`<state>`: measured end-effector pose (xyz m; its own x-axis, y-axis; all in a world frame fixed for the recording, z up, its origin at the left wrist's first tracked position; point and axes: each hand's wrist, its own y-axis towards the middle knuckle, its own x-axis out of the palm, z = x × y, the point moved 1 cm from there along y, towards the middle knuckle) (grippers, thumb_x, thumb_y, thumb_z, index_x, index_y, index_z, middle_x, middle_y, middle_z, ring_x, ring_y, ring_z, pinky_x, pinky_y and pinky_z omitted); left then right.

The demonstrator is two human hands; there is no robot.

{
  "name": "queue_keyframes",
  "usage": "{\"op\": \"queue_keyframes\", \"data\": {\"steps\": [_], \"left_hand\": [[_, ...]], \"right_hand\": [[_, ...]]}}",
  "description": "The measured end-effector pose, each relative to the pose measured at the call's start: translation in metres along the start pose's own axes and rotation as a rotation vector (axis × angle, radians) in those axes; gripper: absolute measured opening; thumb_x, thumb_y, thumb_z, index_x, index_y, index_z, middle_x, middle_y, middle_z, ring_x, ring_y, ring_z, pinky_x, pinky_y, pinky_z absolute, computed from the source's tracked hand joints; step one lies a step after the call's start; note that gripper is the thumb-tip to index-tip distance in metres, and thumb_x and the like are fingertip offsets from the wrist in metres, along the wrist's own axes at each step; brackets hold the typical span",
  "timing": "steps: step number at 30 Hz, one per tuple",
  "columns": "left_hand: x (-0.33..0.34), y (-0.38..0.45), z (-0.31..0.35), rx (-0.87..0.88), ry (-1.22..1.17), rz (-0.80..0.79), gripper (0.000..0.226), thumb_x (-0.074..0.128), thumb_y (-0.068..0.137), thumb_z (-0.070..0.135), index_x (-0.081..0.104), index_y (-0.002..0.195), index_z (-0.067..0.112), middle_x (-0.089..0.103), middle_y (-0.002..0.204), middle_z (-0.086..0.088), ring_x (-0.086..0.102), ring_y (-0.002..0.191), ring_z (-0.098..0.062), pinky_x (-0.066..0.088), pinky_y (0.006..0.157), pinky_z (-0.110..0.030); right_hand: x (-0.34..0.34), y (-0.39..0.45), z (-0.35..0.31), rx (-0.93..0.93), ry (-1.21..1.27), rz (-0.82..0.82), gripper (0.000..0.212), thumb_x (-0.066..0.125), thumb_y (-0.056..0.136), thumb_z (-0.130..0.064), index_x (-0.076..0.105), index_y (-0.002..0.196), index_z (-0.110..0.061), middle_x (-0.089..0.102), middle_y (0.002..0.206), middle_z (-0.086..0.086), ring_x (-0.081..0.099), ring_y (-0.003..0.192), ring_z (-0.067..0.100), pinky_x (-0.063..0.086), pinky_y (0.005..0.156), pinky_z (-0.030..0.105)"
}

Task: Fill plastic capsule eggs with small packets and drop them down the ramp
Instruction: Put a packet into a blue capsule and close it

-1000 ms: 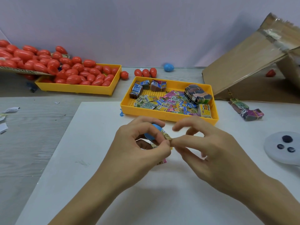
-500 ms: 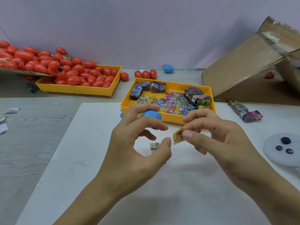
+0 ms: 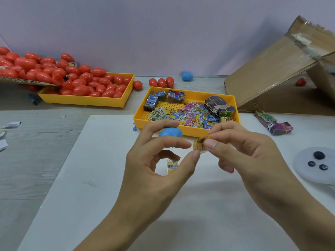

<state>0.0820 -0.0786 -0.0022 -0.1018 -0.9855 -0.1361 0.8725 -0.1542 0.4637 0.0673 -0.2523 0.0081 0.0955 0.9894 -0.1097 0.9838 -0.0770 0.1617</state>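
Observation:
My left hand (image 3: 155,160) holds a blue capsule egg piece (image 3: 171,132) between its curled index and middle fingers, above the white board. My right hand (image 3: 244,151) pinches a small yellow packet (image 3: 199,144) between thumb and index finger, right beside the left fingertips. The left thumb tip nearly touches that packet. Another small packet (image 3: 172,164) lies flat on the board beneath my left hand. Behind the hands, a yellow tray (image 3: 140,113) holds loose packets (image 3: 188,113) and several bundles.
A cardboard ramp (image 3: 272,75) slopes up at the right. A second yellow tray (image 3: 85,100) at the left is heaped with red eggs (image 3: 79,84). Loose red eggs (image 3: 161,82) and a blue egg (image 3: 187,76) lie at the back. Packet bundles (image 3: 273,124) and a white disc (image 3: 315,163) sit right.
My hands came up and drew slightly apart; the right hand pulled the yellow packet clear of the left. A second packet now shows on the board under the left hand.

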Motion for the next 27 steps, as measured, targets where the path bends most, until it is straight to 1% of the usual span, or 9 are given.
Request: {"op": "queue_keyframes", "data": {"steps": [2, 4, 8, 12, 14, 18, 20, 24, 27], "left_hand": [[0.0019, -0.0015, -0.0007, -0.006, 0.005, -0.019, 0.019, 0.074, 0.079, 0.033, 0.075, 0.092, 0.019, 0.060, 0.124, 0.003, 0.063, 0.114, -0.024, 0.057, 0.072, -0.026], [0.0024, -0.0024, -0.0011, -0.020, -0.010, -0.021, 0.018, 0.074, 0.079, 0.032, 0.075, 0.092, 0.019, 0.060, 0.123, 0.004, 0.064, 0.113, -0.023, 0.056, 0.071, -0.025], [0.0005, -0.0015, -0.0019, -0.033, -0.052, -0.005, 0.016, 0.075, 0.078, 0.031, 0.076, 0.090, 0.020, 0.062, 0.122, 0.003, 0.064, 0.113, -0.024, 0.055, 0.071, -0.022], [0.0006, -0.0011, -0.0038, -0.081, -0.123, -0.027, 0.011, 0.076, 0.076, 0.031, 0.076, 0.083, 0.022, 0.063, 0.120, 0.003, 0.066, 0.109, -0.025, 0.055, 0.070, -0.023], [0.0003, -0.0011, -0.0049, -0.078, -0.121, -0.026, 0.010, 0.076, 0.077, 0.030, 0.076, 0.082, 0.021, 0.064, 0.119, 0.002, 0.067, 0.105, -0.024, 0.055, 0.067, -0.022], [-0.0006, -0.0008, -0.0056, -0.101, -0.147, -0.023, 0.010, 0.075, 0.076, 0.029, 0.077, 0.078, 0.019, 0.065, 0.117, 0.004, 0.069, 0.088, -0.019, 0.054, 0.060, -0.020], [-0.0008, -0.0011, -0.0057, -0.113, -0.182, -0.044, 0.009, 0.075, 0.075, 0.027, 0.076, 0.078, 0.018, 0.066, 0.115, 0.003, 0.069, 0.088, -0.020, 0.054, 0.061, -0.022], [-0.0017, -0.0007, -0.0042, -0.154, -0.240, -0.120, 0.013, 0.072, 0.077, 0.024, 0.075, 0.088, 0.017, 0.068, 0.116, 0.001, 0.070, 0.090, -0.026, 0.058, 0.070, -0.030], [-0.0041, 0.0017, -0.0015, -0.206, -0.303, -0.159, 0.023, 0.069, 0.080, 0.019, 0.076, 0.102, 0.023, 0.071, 0.112, 0.002, 0.073, 0.084, -0.023, 0.059, 0.071, -0.030]], "right_hand": [[0.0009, -0.0011, -0.0004, 0.007, 0.015, -0.013, 0.009, 0.073, 0.070, -0.034, 0.079, 0.074, -0.028, 0.065, 0.094, -0.011, 0.055, 0.075, 0.009, 0.043, 0.052, 0.016], [0.0020, -0.0019, -0.0007, 0.013, 0.036, -0.029, 0.009, 0.075, 0.070, -0.033, 0.079, 0.074, -0.026, 0.065, 0.093, -0.011, 0.054, 0.073, 0.009, 0.042, 0.048, 0.017], [0.0029, -0.0018, -0.0008, 0.023, 0.061, -0.055, 0.026, 0.074, 0.064, -0.047, 0.080, 0.076, -0.025, 0.064, 0.094, -0.012, 0.054, 0.072, 0.007, 0.041, 0.049, 0.017], [0.0038, -0.0027, 0.0001, 0.041, 0.096, -0.102, 0.027, 0.074, 0.062, -0.046, 0.080, 0.076, -0.023, 0.064, 0.094, -0.013, 0.052, 0.067, 0.006, 0.040, 0.049, 0.018], [0.0041, -0.0028, -0.0003, 0.015, 0.070, -0.095, 0.026, 0.074, 0.062, -0.047, 0.080, 0.077, -0.026, 0.065, 0.095, -0.013, 0.053, 0.072, 0.009, 0.042, 0.050, 0.018], [0.0030, -0.0019, -0.0006, -0.057, -0.009, -0.042, 0.021, 0.075, 0.061, -0.050, 0.079, 0.076, -0.036, 0.066, 0.094, -0.013, 0.056, 0.088, 0.017, 0.039, 0.063, 0.022], [0.0025, -0.0017, -0.0001, -0.078, 0.000, -0.032, 0.019, 0.075, 0.061, -0.049, 0.079, 0.075, -0.036, 0.066, 0.093, -0.012, 0.056, 0.090, 0.021, 0.039, 0.063, 0.023], [0.0013, -0.0021, -0.0029, -0.151, 0.055, 0.007, 0.015, 0.074, 0.067, -0.043, 0.078, 0.076, -0.032, 0.066, 0.093, -0.004, 0.051, 0.074, 0.016, 0.041, 0.061, 0.015], [-0.0015, -0.0030, -0.0066, -0.272, -0.084, 0.102, 0.010, 0.068, 0.077, -0.039, 0.074, 0.081, -0.032, 0.064, 0.093, -0.009, 0.053, 0.076, 0.011, 0.044, 0.059, 0.018]]}}
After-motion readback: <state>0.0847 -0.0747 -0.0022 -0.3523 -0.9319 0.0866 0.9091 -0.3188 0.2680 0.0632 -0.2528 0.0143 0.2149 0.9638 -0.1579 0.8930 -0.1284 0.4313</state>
